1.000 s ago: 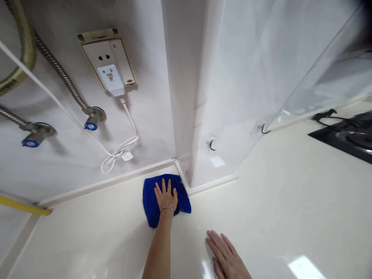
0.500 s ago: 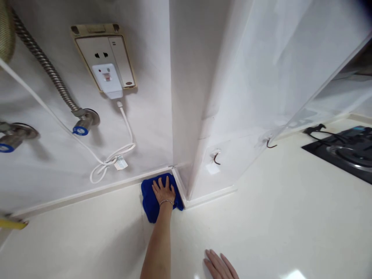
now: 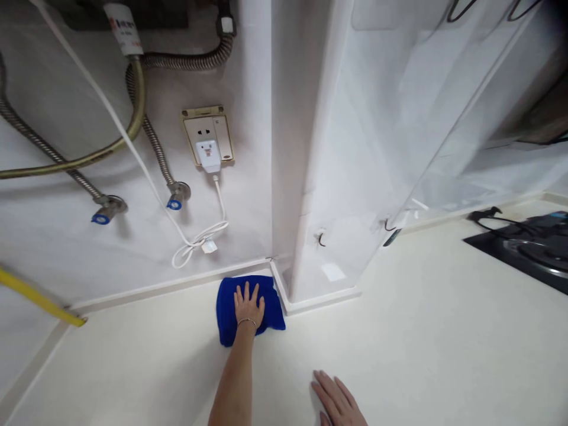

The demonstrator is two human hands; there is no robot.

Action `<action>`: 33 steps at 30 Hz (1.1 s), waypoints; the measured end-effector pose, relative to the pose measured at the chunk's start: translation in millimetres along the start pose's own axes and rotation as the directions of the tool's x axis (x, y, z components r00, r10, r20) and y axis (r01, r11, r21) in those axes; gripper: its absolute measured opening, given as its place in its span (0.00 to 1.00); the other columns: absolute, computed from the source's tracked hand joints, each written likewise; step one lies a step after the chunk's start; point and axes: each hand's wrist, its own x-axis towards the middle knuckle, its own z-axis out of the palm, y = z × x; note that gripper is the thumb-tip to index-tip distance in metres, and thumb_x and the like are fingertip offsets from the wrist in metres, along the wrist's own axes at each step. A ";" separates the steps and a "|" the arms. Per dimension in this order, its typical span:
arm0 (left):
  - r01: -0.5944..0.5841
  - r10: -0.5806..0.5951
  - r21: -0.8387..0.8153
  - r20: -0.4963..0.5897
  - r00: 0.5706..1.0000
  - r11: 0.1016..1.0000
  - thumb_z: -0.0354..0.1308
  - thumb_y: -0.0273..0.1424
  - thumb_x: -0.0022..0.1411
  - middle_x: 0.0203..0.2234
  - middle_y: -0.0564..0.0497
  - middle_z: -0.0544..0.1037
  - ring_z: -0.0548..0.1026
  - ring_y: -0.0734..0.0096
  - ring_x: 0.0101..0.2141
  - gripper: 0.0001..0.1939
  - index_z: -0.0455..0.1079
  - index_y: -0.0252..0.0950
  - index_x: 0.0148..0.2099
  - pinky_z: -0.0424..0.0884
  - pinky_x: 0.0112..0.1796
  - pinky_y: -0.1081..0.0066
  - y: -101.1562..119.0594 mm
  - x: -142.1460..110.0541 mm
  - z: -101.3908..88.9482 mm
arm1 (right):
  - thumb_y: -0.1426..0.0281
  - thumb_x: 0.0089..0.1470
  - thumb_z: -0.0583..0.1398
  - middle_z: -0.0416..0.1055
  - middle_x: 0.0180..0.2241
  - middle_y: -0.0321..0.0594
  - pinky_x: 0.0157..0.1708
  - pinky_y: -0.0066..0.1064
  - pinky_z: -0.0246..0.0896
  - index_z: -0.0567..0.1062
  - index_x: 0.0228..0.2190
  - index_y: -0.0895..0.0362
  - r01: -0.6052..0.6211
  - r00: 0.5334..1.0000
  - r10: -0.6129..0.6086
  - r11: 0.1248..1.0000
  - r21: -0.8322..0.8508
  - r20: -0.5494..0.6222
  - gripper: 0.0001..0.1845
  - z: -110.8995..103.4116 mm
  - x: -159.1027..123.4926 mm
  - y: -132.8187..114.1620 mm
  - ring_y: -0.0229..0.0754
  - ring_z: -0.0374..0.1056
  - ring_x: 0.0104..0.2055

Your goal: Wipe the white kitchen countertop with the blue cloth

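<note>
with the left hand [image 3: 247,310] flat and open-fingered on the blue cloth [image 3: 226,313], right hand [image 3: 339,402] unclenched, uneven pushing could bunch it against the upstand [image 3: 323,301].

Against the previous view, the blue cloth [image 3: 227,313] under the person's left hand [image 3: 249,309] has shifted slightly back from the wall corner [image 3: 271,261] and lies spread wider. The head view now takes in a white-labelled hose end [image 3: 123,28], two upper hooks [image 3: 461,12] and a small dark object [image 3: 392,238], unidentified, beside the pillar [image 3: 284,154].
</note>
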 end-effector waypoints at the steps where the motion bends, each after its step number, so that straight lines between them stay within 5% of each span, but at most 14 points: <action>1: 0.016 -0.016 0.013 0.000 1.000 1.000 0.46 0.41 0.69 0.71 0.48 0.55 0.45 0.42 0.70 0.28 0.57 0.48 0.69 0.47 0.68 0.45 -9.9 -7.5 -4.4 | 0.72 0.61 0.53 0.64 0.64 0.43 0.65 0.39 0.58 0.61 0.66 0.56 0.003 1.000 -0.003 1.000 -0.001 -0.002 0.32 -1.1 0.3 -0.9 0.46 0.61 0.65; 10: 0.268 -0.267 0.132 -0.028 0.963 0.954 0.41 0.43 0.70 0.72 0.51 0.52 0.44 0.46 0.71 0.29 0.53 0.49 0.71 0.48 0.68 0.47 -113.3 -96.1 -49.4 | 0.70 0.60 0.55 0.63 0.64 0.46 0.63 0.42 0.59 0.59 0.66 0.58 0.043 0.997 -0.044 0.999 -0.015 -0.065 0.33 2.3 -1.3 -4.5 0.47 0.61 0.65; 15: 0.355 -0.358 0.178 -0.016 0.934 0.918 0.40 0.44 0.70 0.72 0.51 0.49 0.43 0.48 0.71 0.30 0.51 0.48 0.71 0.47 0.69 0.50 -139.3 -157.4 -65.6 | 0.70 0.62 0.53 0.62 0.65 0.47 0.66 0.45 0.55 0.58 0.66 0.57 -0.010 1.000 0.011 0.999 0.045 -0.029 0.32 6.2 -7.0 -6.5 0.47 0.58 0.67; 23: 0.364 -0.367 0.235 -0.034 0.930 0.901 0.41 0.41 0.71 0.72 0.47 0.50 0.43 0.46 0.71 0.29 0.52 0.44 0.71 0.50 0.68 0.48 -124.6 -264.8 -68.4 | 0.70 0.62 0.53 0.61 0.65 0.49 0.67 0.48 0.50 0.60 0.65 0.60 -0.034 0.999 0.034 0.996 0.083 0.007 0.30 10.4 -12.1 -8.3 0.47 0.55 0.68; 29: 0.222 -0.222 0.215 -0.025 0.975 0.951 0.45 0.38 0.68 0.72 0.52 0.51 0.40 0.50 0.71 0.30 0.53 0.47 0.71 0.52 0.69 0.47 -82.8 -347.5 -49.0 | 0.71 0.62 0.51 0.61 0.65 0.48 0.67 0.48 0.50 0.61 0.64 0.59 -0.051 0.998 0.048 0.994 0.092 0.034 0.30 7.1 -10.2 -9.6 0.47 0.55 0.68; 33: 0.090 -0.096 0.142 0.031 0.995 0.986 0.51 0.41 0.66 0.72 0.54 0.48 0.39 0.47 0.71 0.34 0.48 0.51 0.71 0.54 0.68 0.43 -49.7 -378.5 -33.9 | 0.71 0.62 0.51 0.60 0.66 0.48 0.67 0.48 0.49 0.61 0.64 0.59 -0.066 0.997 0.061 0.993 0.101 0.051 0.30 3.5 -8.9 -11.1 0.47 0.54 0.68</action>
